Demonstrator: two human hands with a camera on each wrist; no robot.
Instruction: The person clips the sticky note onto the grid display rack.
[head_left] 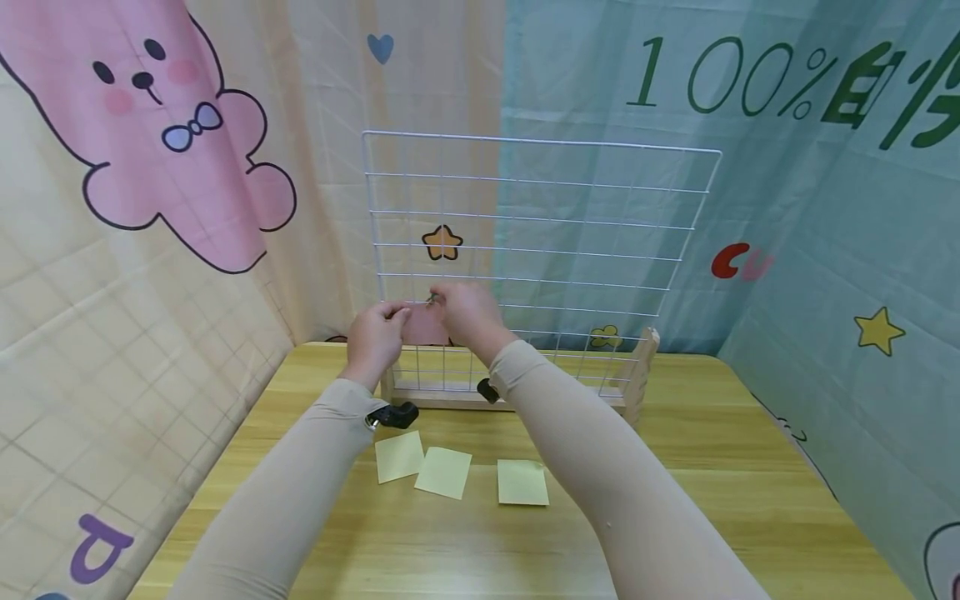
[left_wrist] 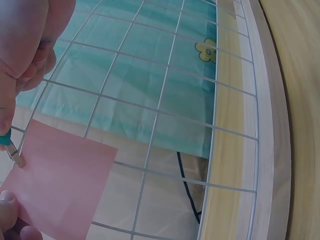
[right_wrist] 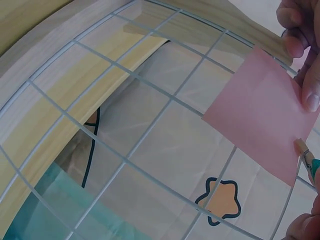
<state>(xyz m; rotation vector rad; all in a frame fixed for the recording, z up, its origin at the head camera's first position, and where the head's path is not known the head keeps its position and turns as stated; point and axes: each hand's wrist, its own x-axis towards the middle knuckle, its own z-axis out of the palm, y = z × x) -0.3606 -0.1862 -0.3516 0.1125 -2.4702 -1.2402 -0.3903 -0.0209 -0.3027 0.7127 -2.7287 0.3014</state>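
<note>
A square pink paper (head_left: 426,323) lies against a white wire grid panel (head_left: 585,221), low on its left side. My left hand (head_left: 375,342) pinches one edge of the paper between thumb and fingers, as the right wrist view shows too. With my right hand (head_left: 472,317) I pinch a small wooden clothespin (right_wrist: 305,152) that has a green part by the fingertips. The clothespin's tip overlaps the edge of the paper, beside a grid wire. In the left wrist view the paper (left_wrist: 65,180) covers several grid squares.
The grid stands in a wooden base (head_left: 450,402) on a wood-grain table (head_left: 420,550). Two yellow sticky notes (head_left: 443,472) overlap in front of it, with another yellow note (head_left: 522,482) to their right. Printed curtains (head_left: 810,208) hang close behind and at the sides.
</note>
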